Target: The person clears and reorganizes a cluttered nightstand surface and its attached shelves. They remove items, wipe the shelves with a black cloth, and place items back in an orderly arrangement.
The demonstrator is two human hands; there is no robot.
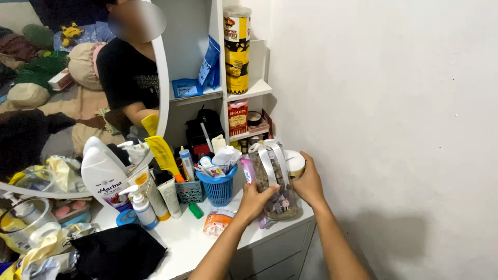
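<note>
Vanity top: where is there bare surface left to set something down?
Only a bare strip of the white vanity top, bordered by the green cap, orange packet and black cloth. Crowded behind: blue basket, bottles. Both hands hold the clear pouch.

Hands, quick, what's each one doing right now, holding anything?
Left hand: closed on the front of the clear jar with a white ribbon.
Right hand: wrapped around the same jar's far side, beside a round white container.
</note>
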